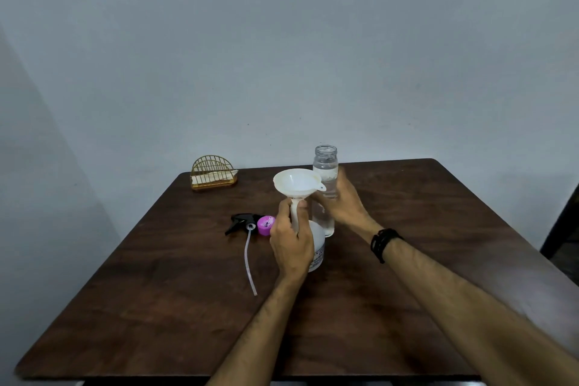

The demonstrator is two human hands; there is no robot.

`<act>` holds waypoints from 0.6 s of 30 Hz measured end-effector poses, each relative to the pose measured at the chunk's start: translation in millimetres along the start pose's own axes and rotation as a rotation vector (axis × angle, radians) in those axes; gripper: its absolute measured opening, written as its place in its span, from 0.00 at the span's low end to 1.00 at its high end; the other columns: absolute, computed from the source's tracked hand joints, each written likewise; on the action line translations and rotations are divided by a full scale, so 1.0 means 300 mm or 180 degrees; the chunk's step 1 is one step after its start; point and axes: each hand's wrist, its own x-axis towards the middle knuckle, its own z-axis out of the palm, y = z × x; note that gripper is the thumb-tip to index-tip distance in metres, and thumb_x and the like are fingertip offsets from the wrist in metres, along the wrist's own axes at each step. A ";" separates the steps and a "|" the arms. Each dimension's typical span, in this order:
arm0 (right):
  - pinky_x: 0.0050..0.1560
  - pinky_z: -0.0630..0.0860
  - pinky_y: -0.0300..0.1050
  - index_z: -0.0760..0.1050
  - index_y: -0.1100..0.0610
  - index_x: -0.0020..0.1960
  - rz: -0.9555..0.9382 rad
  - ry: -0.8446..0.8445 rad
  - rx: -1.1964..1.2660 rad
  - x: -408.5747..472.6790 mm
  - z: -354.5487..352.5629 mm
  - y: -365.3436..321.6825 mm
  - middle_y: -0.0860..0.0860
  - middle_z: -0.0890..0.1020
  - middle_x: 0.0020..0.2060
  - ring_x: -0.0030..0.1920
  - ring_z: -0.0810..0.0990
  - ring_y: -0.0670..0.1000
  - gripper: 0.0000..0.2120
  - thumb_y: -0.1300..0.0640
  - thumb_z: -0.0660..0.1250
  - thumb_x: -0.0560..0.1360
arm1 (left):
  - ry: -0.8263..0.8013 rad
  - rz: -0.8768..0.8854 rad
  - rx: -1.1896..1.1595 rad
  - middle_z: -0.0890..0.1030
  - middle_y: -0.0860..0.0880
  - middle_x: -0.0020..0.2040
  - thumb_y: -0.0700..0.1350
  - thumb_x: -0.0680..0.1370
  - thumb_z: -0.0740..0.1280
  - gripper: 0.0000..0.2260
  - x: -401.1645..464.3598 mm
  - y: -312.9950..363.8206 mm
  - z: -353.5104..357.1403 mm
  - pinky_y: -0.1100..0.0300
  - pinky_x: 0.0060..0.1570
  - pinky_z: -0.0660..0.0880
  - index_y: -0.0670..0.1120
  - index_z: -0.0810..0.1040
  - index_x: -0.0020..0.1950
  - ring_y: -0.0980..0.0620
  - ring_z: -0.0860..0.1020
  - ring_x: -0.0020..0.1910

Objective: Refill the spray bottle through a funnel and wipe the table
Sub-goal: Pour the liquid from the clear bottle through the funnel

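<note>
A white funnel [297,182] stands with its stem in the neck of a white spray bottle [317,247] on the dark wooden table [156,307]. My left hand [291,244] grips the funnel stem and bottle neck. Just behind and to the right, my right hand [341,200] wraps around a tall clear water bottle [326,166] that stands upright with its cap off. The black spray head [242,221] with its long dip tube [249,263] lies on the table to the left, next to a purple cap [265,225].
A gold wire napkin holder [213,174] with white napkins sits at the table's back left corner. A grey wall rises behind the table. A dark object [564,229] stands off the right edge. A black band is on my right wrist.
</note>
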 end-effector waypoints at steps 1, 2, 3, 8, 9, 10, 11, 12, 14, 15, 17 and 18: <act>0.50 0.76 0.38 0.70 0.53 0.65 0.0048 0.0033 -0.0089 0.000 -0.025 0.016 0.47 0.80 0.55 0.53 0.81 0.42 0.26 0.51 0.78 0.72 | -0.0006 -0.0002 0.0020 0.83 0.54 0.47 0.62 0.81 0.57 0.18 0.002 0.000 0.009 0.49 0.45 0.80 0.50 0.77 0.56 0.54 0.81 0.47; 0.51 0.78 0.40 0.69 0.53 0.65 0.0125 0.0053 -0.0127 -0.002 -0.048 0.025 0.48 0.81 0.55 0.53 0.82 0.44 0.27 0.50 0.78 0.72 | -0.0005 0.0000 0.0032 0.83 0.53 0.48 0.62 0.81 0.57 0.19 0.006 -0.003 0.016 0.49 0.45 0.80 0.50 0.77 0.58 0.53 0.81 0.47; 0.52 0.79 0.42 0.68 0.53 0.66 0.0214 0.0076 -0.0167 -0.004 -0.074 0.034 0.49 0.82 0.56 0.53 0.83 0.46 0.28 0.50 0.78 0.72 | -0.0005 0.0011 0.0033 0.83 0.52 0.48 0.62 0.81 0.57 0.19 0.009 -0.004 0.026 0.49 0.45 0.80 0.50 0.76 0.60 0.52 0.81 0.47; 0.53 0.80 0.46 0.66 0.55 0.67 0.0322 0.0178 -0.0536 -0.019 -0.176 0.075 0.52 0.83 0.56 0.53 0.83 0.51 0.30 0.49 0.77 0.72 | 0.0023 0.0119 0.0100 0.84 0.50 0.50 0.61 0.82 0.57 0.19 0.025 -0.005 0.071 0.51 0.46 0.80 0.50 0.77 0.62 0.52 0.81 0.48; 0.53 0.80 0.47 0.66 0.54 0.67 0.0282 0.0168 -0.0676 -0.024 -0.195 0.077 0.52 0.83 0.56 0.53 0.84 0.51 0.30 0.48 0.76 0.72 | 0.0034 0.0129 0.0097 0.84 0.51 0.50 0.60 0.82 0.57 0.19 0.027 -0.006 0.080 0.52 0.46 0.80 0.50 0.77 0.62 0.52 0.81 0.48; 0.53 0.81 0.49 0.66 0.53 0.66 0.0216 0.0154 -0.0828 -0.027 -0.211 0.078 0.51 0.83 0.56 0.52 0.84 0.52 0.29 0.46 0.76 0.72 | 0.0042 0.0131 0.0101 0.84 0.51 0.50 0.60 0.82 0.57 0.18 0.029 -0.007 0.088 0.51 0.45 0.80 0.50 0.77 0.61 0.52 0.81 0.48; 0.52 0.81 0.51 0.65 0.52 0.65 0.0166 0.0136 -0.0992 -0.029 -0.228 0.079 0.51 0.83 0.56 0.52 0.84 0.52 0.29 0.44 0.75 0.72 | 0.0045 0.0127 0.0114 0.84 0.51 0.50 0.60 0.82 0.57 0.17 0.031 -0.008 0.097 0.51 0.45 0.80 0.51 0.76 0.61 0.52 0.81 0.48; 0.52 0.81 0.53 0.65 0.51 0.65 0.0113 0.0123 -0.1124 -0.031 -0.241 0.078 0.51 0.83 0.56 0.52 0.84 0.52 0.29 0.42 0.74 0.72 | 0.0043 0.0127 0.0133 0.84 0.51 0.50 0.60 0.82 0.57 0.16 0.034 -0.012 0.104 0.50 0.45 0.80 0.52 0.76 0.61 0.52 0.82 0.48; 0.52 0.82 0.54 0.64 0.51 0.64 0.0013 0.0126 -0.1236 -0.030 -0.266 0.063 0.51 0.82 0.56 0.50 0.84 0.52 0.28 0.42 0.74 0.73 | 0.0031 0.0142 0.0149 0.84 0.51 0.51 0.60 0.83 0.57 0.15 0.039 -0.020 0.116 0.49 0.45 0.81 0.53 0.76 0.60 0.51 0.82 0.48; 0.51 0.82 0.55 0.63 0.51 0.64 -0.0044 0.0144 -0.1238 -0.027 -0.276 0.052 0.51 0.82 0.55 0.50 0.83 0.51 0.28 0.43 0.74 0.73 | 0.0025 0.0159 0.0146 0.84 0.51 0.51 0.59 0.83 0.57 0.15 0.041 -0.022 0.120 0.49 0.45 0.80 0.52 0.76 0.60 0.51 0.82 0.48; 0.50 0.82 0.55 0.63 0.50 0.65 -0.0144 0.0158 -0.1265 -0.012 -0.297 0.027 0.50 0.82 0.54 0.48 0.83 0.50 0.28 0.45 0.73 0.73 | 0.0025 0.0174 0.0125 0.84 0.51 0.49 0.59 0.83 0.57 0.15 0.045 -0.024 0.125 0.49 0.44 0.80 0.51 0.76 0.58 0.51 0.82 0.46; 0.49 0.82 0.55 0.63 0.49 0.65 -0.0197 0.0149 -0.1296 -0.004 -0.306 0.014 0.50 0.82 0.52 0.47 0.83 0.50 0.28 0.45 0.73 0.73 | 0.0026 0.0186 0.0119 0.84 0.52 0.47 0.59 0.82 0.57 0.16 0.046 -0.024 0.126 0.49 0.43 0.80 0.51 0.77 0.57 0.50 0.82 0.45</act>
